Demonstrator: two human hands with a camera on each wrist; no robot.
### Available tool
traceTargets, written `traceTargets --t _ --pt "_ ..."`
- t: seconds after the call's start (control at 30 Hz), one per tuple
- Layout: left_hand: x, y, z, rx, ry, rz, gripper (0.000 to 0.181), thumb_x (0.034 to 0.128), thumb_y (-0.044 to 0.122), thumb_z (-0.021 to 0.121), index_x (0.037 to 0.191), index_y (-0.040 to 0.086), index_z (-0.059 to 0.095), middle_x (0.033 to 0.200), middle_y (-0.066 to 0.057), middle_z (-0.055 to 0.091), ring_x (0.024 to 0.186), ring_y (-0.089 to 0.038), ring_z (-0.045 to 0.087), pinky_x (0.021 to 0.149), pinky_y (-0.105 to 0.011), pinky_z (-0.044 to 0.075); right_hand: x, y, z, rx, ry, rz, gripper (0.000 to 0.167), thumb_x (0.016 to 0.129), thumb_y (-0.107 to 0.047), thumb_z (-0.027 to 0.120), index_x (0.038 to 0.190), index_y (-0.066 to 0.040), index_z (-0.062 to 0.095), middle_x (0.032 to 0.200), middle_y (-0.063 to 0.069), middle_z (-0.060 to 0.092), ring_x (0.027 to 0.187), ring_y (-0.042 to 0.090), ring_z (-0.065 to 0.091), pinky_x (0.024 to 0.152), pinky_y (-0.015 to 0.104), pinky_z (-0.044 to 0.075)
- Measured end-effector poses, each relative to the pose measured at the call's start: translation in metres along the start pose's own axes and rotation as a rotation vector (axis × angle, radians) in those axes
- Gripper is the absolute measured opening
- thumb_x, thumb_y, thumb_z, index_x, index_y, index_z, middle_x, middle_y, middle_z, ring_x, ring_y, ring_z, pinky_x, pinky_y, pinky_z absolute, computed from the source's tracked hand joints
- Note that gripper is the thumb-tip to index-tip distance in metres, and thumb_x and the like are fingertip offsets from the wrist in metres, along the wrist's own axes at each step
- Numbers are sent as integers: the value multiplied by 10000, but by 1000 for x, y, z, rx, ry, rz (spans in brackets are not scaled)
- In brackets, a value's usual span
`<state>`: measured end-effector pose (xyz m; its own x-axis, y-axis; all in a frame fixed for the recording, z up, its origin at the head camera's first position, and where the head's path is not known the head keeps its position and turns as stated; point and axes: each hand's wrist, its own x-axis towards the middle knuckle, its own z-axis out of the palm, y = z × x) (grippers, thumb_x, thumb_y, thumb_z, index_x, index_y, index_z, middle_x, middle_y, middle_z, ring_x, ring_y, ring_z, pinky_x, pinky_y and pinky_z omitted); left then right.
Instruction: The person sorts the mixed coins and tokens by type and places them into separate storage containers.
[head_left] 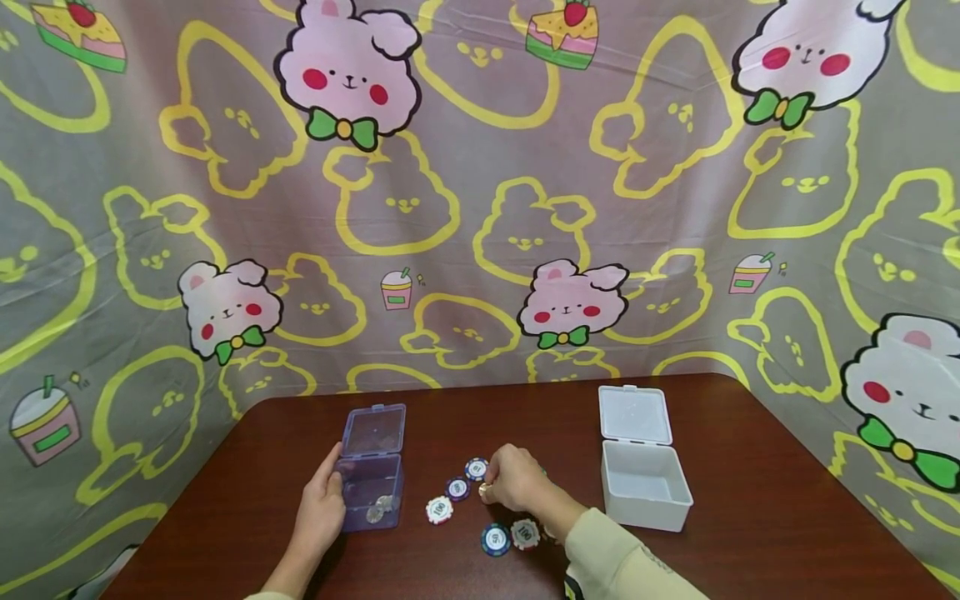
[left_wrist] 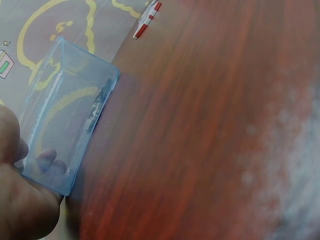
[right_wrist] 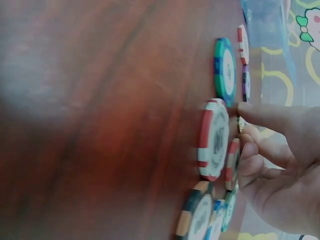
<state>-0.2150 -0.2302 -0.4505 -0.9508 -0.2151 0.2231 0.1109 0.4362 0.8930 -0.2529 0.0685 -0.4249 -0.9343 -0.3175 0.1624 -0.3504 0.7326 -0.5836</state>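
Note:
My left hand (head_left: 318, 508) grips the left side of a see-through bluish plastic box (head_left: 367, 479), whose lid (head_left: 373, 431) stands open at the back. Several silvery coins (head_left: 380, 507) lie inside it. In the left wrist view, fingertips show through the wall of the box (left_wrist: 70, 115). Over the middle of the table, my right hand (head_left: 517, 477) pinches a gold-coloured coin (head_left: 486, 492) between thumb and fingers. Poker chips surround that hand: a white one (head_left: 439, 509), a purple one (head_left: 457, 488) and a blue one (head_left: 476, 469) to its left.
A white box (head_left: 647, 483) with its lid up stands on the right of the brown table (head_left: 720, 450). Nearer the front lie a blue-green chip (head_left: 495, 540) and a red-and-white chip (right_wrist: 214, 140). An orange-and-black chip (right_wrist: 197, 215) appears in the right wrist view. Patterned cloth (head_left: 450, 208) hangs behind.

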Motion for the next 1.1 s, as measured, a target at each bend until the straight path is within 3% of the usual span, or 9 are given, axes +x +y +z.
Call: traceTargets --t 0.23,0.67,0.9,1.1 --pt "-1 -2 1 -1 14 1 507 1050 -33 292 1556 -43 267 1337 -333 535 1366 -411 361 1135 -548 249 4 -2 -2 -23 -49 -5 272 653 -74 888 585 -114 628 580 -67 526 599 110 473 560 258 436" --pt "0 -1 0 20 -2 -1 504 1064 -4 289 1566 -32 245 1387 -326 502 1315 -384 374 1073 -525 290 1 2 0 10 -17 30 268 671 -118 906 707 -115 640 691 -45 563 676 151 512 604 326 460" --pt "0 -1 0 17 1 9 501 1064 -6 291 1562 -39 250 1374 -328 511 1353 -401 354 1103 -552 271 -3 3 1 86 21 12 245 663 -73 881 718 -107 645 651 -52 559 638 142 506 573 315 435" --pt "0 -2 0 12 -1 6 502 1065 -4 287 1564 -39 246 1376 -331 507 1373 -403 334 1115 -560 262 -5 5 2 243 -7 2 185 723 -36 841 721 -70 659 583 -45 578 558 104 523 528 283 430"
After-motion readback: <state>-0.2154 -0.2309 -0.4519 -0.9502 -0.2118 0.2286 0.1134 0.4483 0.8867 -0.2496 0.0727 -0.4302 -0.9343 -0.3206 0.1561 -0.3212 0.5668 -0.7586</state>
